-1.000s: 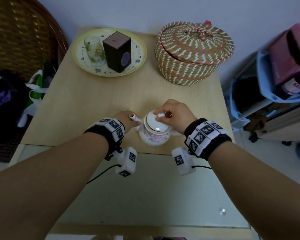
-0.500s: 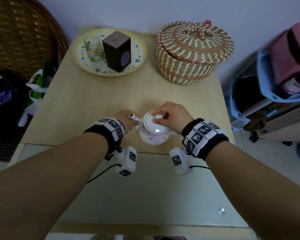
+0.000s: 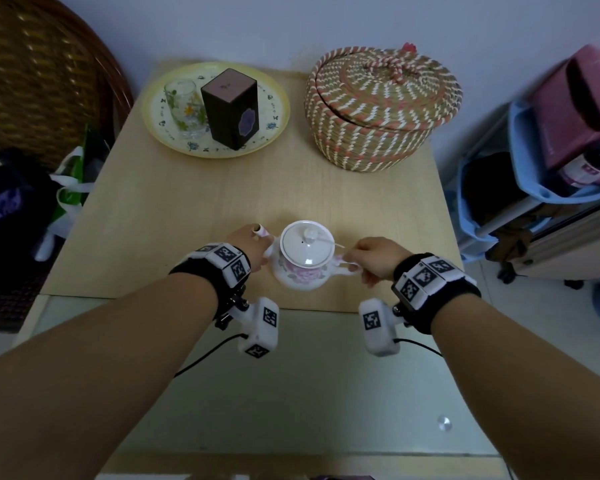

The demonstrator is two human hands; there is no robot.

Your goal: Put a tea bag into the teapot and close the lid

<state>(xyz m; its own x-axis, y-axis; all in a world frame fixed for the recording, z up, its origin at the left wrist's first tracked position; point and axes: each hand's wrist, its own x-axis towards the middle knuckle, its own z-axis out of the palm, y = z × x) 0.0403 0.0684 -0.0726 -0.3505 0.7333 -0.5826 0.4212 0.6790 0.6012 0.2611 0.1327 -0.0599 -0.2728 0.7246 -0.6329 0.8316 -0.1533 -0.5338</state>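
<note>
A white teapot (image 3: 300,273) with pink flowers stands near the wooden table's front edge. Its lid (image 3: 307,245) sits flat on top. A thin white string (image 3: 328,240) runs from the lid's knob to the right rim. My left hand (image 3: 252,245) grips the spout (image 3: 260,231) on the pot's left. At the pot's right side, my right hand (image 3: 378,259) has its fingers curled around the handle (image 3: 343,270). The tea bag itself is hidden.
At the back left, a yellow plate (image 3: 274,109) carries a floral glass (image 3: 184,107) and a dark tea box (image 3: 231,109). A lidded woven basket (image 3: 383,107) stands back right. A wicker chair (image 3: 39,74) is left of the table (image 3: 187,202); a blue cart (image 3: 520,188) is on the right.
My right hand has let go of the lid's knob and moved right to the handle side. The lid now rests on the pot. My left hand stays on the spout.
</note>
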